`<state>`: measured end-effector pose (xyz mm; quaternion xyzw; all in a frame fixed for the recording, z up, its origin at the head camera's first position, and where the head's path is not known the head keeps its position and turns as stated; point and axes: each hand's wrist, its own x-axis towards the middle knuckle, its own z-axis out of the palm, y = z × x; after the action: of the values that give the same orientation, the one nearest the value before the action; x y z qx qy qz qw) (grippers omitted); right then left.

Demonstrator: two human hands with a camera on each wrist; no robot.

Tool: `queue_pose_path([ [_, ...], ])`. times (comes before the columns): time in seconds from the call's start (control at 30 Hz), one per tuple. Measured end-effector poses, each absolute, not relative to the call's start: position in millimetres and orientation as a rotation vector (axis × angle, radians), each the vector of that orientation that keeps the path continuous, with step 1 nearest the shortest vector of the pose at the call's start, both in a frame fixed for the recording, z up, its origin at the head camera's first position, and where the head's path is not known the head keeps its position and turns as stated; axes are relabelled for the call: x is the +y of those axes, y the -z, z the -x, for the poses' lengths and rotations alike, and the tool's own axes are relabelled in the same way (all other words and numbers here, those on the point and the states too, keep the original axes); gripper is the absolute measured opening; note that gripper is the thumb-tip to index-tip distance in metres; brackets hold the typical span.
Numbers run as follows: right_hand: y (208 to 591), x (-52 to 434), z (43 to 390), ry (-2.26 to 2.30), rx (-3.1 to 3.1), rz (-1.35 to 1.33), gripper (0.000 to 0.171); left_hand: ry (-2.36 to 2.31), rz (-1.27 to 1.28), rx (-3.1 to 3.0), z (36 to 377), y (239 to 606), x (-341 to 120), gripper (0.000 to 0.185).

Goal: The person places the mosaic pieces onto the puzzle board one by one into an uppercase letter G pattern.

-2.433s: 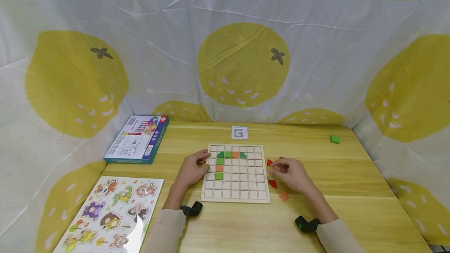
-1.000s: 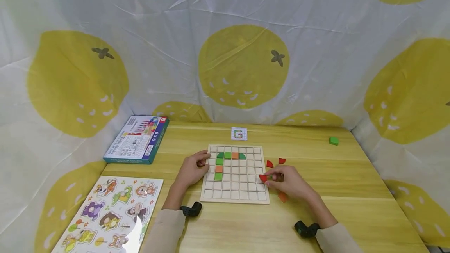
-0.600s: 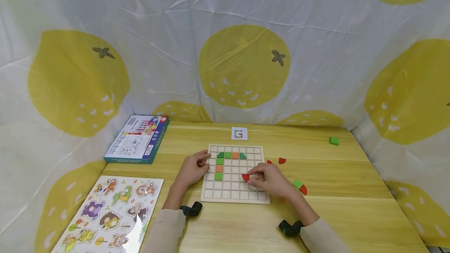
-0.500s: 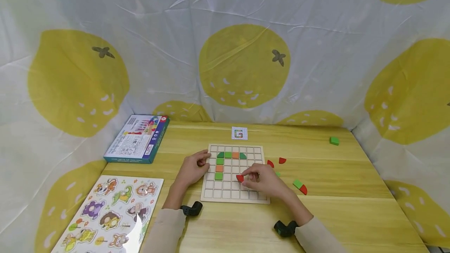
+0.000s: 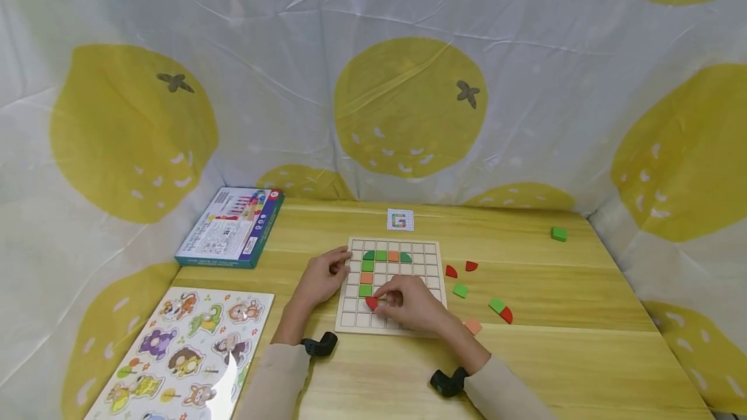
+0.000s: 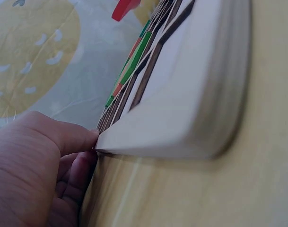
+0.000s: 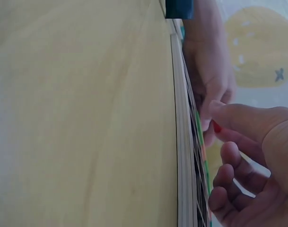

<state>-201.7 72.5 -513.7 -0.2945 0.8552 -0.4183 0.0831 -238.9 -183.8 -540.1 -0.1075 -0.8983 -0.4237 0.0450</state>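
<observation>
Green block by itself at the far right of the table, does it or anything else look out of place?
Yes: the small green square block sits alone near the far right edge of the wooden table, well apart from the loose red, green and orange pieces beside the wooden grid board. Nothing looks damaged or spilled.

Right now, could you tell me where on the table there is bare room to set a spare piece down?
The widest bare wood lies between the lone green block and the loose pieces. Another strip runs along the near edge below the grid board. It is crowded just right of the board, and on the board itself, where the left hand and right hand work.
</observation>
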Motion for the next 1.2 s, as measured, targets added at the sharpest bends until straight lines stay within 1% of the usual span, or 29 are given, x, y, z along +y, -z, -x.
queue_pose_path([
  [0.43, 524, 55, 200, 1.178, 2.610, 0.817, 0.018, 1.311, 0.324, -2.752, 240, 540, -184, 0.035],
  [1.2, 519, 48, 197, 1.120, 2.670, 0.766, 0.016, 1.343, 0.313, -2.749, 238, 539, -183, 0.037],
])
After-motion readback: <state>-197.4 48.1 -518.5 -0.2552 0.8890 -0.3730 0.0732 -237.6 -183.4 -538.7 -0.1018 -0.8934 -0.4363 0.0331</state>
